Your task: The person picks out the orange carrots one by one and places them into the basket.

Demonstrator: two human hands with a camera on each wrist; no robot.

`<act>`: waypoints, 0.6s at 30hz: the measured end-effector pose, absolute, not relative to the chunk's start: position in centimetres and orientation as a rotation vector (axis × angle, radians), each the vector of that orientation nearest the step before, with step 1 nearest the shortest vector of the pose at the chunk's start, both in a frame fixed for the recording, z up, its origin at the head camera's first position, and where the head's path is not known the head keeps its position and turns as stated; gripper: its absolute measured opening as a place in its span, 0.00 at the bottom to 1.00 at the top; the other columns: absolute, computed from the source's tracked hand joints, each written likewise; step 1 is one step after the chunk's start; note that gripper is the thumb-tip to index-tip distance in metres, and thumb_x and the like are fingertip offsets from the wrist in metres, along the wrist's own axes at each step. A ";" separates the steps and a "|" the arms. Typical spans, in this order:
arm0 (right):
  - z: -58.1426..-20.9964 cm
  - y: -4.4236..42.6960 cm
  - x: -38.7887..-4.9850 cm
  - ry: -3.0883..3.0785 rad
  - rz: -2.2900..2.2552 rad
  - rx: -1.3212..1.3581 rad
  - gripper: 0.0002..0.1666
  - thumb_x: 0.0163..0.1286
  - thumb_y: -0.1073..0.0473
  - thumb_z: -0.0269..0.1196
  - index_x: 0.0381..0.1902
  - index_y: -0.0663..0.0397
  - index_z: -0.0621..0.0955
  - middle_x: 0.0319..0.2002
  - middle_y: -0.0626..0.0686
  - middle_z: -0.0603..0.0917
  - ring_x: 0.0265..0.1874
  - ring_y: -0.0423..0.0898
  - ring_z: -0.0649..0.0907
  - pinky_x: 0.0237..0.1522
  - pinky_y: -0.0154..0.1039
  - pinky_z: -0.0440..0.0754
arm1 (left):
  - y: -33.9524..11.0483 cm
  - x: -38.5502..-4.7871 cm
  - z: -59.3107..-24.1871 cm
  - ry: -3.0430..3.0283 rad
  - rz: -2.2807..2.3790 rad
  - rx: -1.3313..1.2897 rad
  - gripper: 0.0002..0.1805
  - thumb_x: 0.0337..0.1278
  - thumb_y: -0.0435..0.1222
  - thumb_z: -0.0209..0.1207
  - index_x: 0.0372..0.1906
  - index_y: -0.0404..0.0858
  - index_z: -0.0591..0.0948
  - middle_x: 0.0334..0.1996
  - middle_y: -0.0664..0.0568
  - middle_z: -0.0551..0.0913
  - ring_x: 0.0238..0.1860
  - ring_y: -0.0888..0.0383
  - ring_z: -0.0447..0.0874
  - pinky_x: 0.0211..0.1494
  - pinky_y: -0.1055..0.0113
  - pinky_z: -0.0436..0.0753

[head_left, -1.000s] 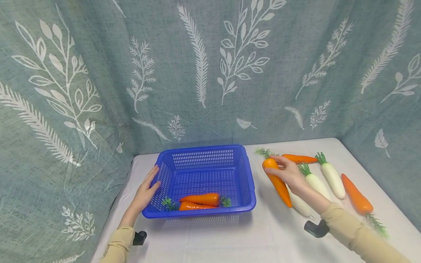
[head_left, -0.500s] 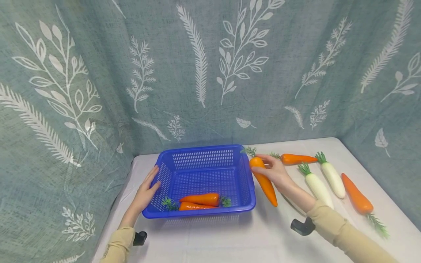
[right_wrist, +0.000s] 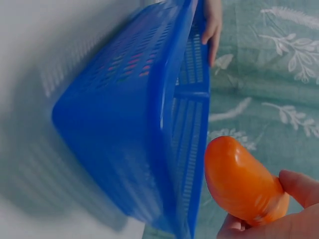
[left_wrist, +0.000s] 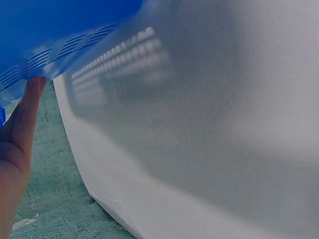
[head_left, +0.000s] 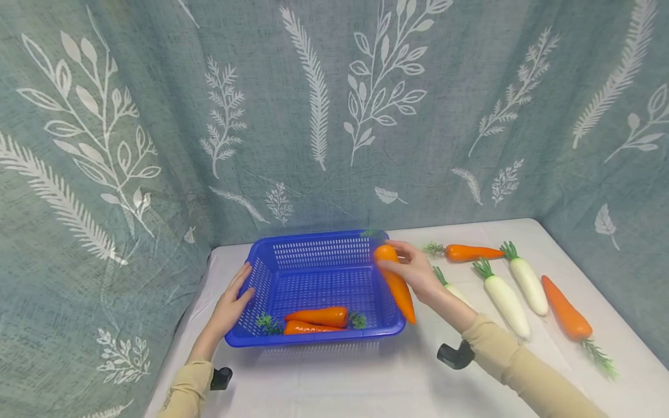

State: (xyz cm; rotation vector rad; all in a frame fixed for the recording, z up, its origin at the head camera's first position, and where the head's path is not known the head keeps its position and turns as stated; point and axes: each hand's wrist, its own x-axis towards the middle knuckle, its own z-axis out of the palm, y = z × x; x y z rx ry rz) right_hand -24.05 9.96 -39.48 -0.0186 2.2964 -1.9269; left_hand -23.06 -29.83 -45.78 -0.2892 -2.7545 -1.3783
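My right hand (head_left: 418, 274) pinches an orange carrot (head_left: 399, 289) near its thick end, thumb on one side and fingers on the other. The carrot slants over the right rim of a blue plastic basket (head_left: 384, 332), tip towards me; its green top is blurred. In the right wrist view the carrot's blunt orange body (right_wrist: 241, 181) sits beside the basket wall (right_wrist: 109, 134). Along the basket's left side rests my left hand (head_left: 228, 307), fingers fairly straight against the rim and wall. Two carrots (head_left: 319, 317) with green tops lie inside by the front wall.
Right of the basket, a carrot (head_left: 473, 252) lies at the back and another carrot (head_left: 567, 310) at the far right. Between them are white radishes (head_left: 507, 302), one partly behind my right arm. A patterned curtain (head_left: 334, 116) hangs behind the white table (head_left: 334, 383).
My right hand has moved left with the carrot, from above the radishes to the basket's right rim. A radish behind it shows more now. My left hand and the basket look unmoved.
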 end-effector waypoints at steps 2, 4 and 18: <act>-39.6 9.2 -24.2 2.290 -1.934 -0.031 0.33 0.63 0.60 0.64 0.66 0.56 0.69 0.63 0.63 0.72 0.61 0.60 0.73 0.61 0.52 0.77 | -29.8 -23.0 -45.8 -2.751 -1.360 -0.299 0.29 0.69 0.31 0.45 0.71 0.28 0.55 0.74 0.35 0.49 0.74 0.34 0.43 0.73 0.37 0.48; -39.9 8.6 -24.3 2.280 -1.942 -0.034 0.33 0.62 0.60 0.64 0.65 0.56 0.70 0.62 0.62 0.73 0.61 0.60 0.74 0.59 0.50 0.79 | -29.8 -22.9 -45.8 -2.748 -1.337 -0.307 0.29 0.68 0.30 0.46 0.71 0.28 0.56 0.74 0.34 0.49 0.73 0.33 0.44 0.73 0.37 0.49; -41.6 4.4 -25.5 2.306 -1.994 -0.198 0.30 0.59 0.64 0.66 0.60 0.61 0.74 0.55 0.63 0.79 0.49 0.56 0.80 0.43 0.37 0.84 | -29.7 -22.8 -45.5 -2.768 -1.314 -0.308 0.30 0.68 0.30 0.46 0.71 0.28 0.55 0.74 0.34 0.49 0.73 0.33 0.44 0.73 0.37 0.49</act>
